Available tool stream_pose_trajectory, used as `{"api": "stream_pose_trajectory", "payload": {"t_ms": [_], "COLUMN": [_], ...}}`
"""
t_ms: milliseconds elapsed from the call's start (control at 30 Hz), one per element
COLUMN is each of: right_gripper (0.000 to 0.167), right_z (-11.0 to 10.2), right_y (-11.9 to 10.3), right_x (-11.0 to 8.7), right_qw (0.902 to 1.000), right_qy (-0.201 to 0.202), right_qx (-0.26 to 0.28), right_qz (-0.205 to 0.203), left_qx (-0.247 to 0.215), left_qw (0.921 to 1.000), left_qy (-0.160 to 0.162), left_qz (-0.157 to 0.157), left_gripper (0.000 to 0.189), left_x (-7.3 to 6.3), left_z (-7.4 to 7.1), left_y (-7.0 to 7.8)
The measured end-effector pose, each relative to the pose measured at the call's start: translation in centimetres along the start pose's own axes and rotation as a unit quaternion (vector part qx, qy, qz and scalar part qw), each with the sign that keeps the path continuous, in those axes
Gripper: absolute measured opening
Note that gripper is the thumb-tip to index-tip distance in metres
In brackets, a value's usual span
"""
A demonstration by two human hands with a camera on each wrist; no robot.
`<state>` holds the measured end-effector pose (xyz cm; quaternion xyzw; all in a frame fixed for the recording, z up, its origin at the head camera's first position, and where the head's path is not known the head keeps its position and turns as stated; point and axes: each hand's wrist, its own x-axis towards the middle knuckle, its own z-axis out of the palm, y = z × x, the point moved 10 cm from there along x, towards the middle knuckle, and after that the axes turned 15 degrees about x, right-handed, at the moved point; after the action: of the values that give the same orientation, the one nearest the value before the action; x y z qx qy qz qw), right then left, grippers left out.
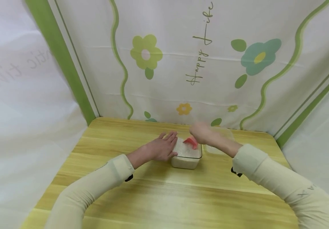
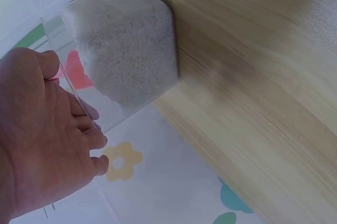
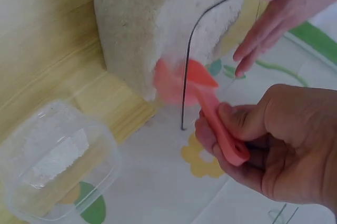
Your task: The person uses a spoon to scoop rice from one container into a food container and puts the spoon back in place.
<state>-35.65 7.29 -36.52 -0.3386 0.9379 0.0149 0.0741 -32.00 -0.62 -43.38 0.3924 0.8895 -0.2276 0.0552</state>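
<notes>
A clear, deep container [image 1: 185,163] stands on the table, filled with white grains [image 2: 126,50] that look like rice. My left hand [image 1: 162,148] lies against the container's left rim with its fingers extended; the left wrist view shows the fingertips touching the edge. Above the container's right side, my right hand [image 3: 287,137] grips the handle of a pinkish-red scoop [image 3: 213,113]. The scoop's bowl is inside the rim, at the grains, and looks blurred. Whether grains lie in the bowl cannot be made out.
A smaller clear plastic box [image 3: 102,174] with some white grains in it sits to the right of the container. The wooden table [image 1: 164,197] meets a hanging white cloth [image 1: 170,82] with printed flowers at its back edge.
</notes>
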Motion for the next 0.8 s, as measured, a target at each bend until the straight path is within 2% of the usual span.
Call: {"api": "stream_pose_trajectory", "payload": {"t_ms": [67, 167, 300, 433, 600, 733, 800], "right_gripper": [0.041, 0.052, 0.051, 0.039, 0.033, 0.036, 0.037], "right_z": [0.5, 1.0, 1.2, 1.7, 2.8, 3.7, 4.2], "right_y": [0.7, 1.1, 1.3, 1.9, 2.9, 3.8, 4.0], "right_x": [0.0, -0.1, -0.3, -0.9, -1.4, -1.8, -2.2], "right_qw": [0.9994, 0.9967, 0.9880, 0.9729, 0.9560, 0.9373, 0.9233], "right_qy": [-0.028, -0.054, -0.070, -0.092, -0.121, -0.139, -0.147], "right_qx": [0.022, 0.060, 0.135, 0.210, 0.267, 0.318, 0.352], "right_qz": [0.004, -0.010, -0.030, -0.026, -0.009, 0.030, 0.041], "left_qx": [0.000, 0.000, 0.003, 0.008, 0.011, 0.007, 0.006], "left_qw": [1.0000, 1.0000, 1.0000, 1.0000, 0.9999, 1.0000, 1.0000], "left_qy": [0.000, 0.000, 0.002, -0.002, -0.003, 0.001, 0.003], "left_qz": [0.000, 0.002, -0.003, -0.004, -0.005, -0.004, -0.003], "left_gripper": [0.074, 0.074, 0.073, 0.073, 0.073, 0.074, 0.074], "left_x": [0.0, 0.0, 0.0, 0.0, 0.1, 0.1, 0.0], "left_z": [0.0, -0.1, 0.0, 0.1, 0.1, 0.1, 0.0], "left_y": [0.1, 0.2, 0.0, 0.0, 0.0, 0.0, 0.1]}}
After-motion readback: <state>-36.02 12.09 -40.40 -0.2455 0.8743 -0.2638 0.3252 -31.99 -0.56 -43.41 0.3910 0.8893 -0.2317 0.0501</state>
